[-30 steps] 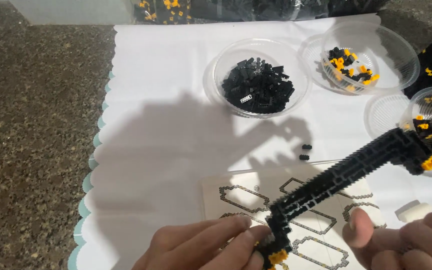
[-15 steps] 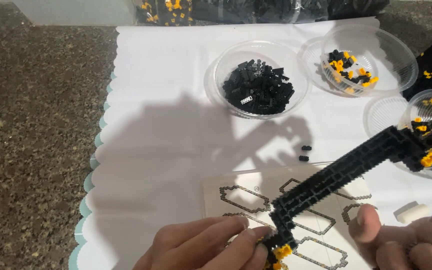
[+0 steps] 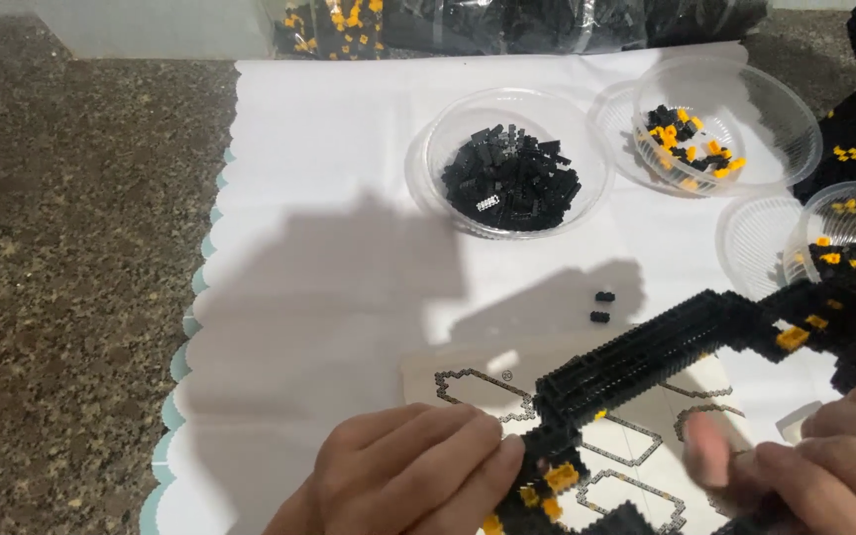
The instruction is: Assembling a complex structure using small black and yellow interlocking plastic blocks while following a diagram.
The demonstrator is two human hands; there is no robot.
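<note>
Long black brick strip [image 3: 646, 357] built, unfinished; left hand [image 3: 408, 476] pinching its near end, right hand [image 3: 824, 466] grip blurred, unclear; bowl of black bricks [image 3: 512, 168] far, full.

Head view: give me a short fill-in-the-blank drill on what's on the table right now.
1. The clear plastic bowl nearest the middle holds only ____ bricks.
2. The left hand pinches the long black brick assembly at its ____ end.
3. Two loose black bricks lie on the ____ paper sheet.

Missing words: black; lower; white
</note>
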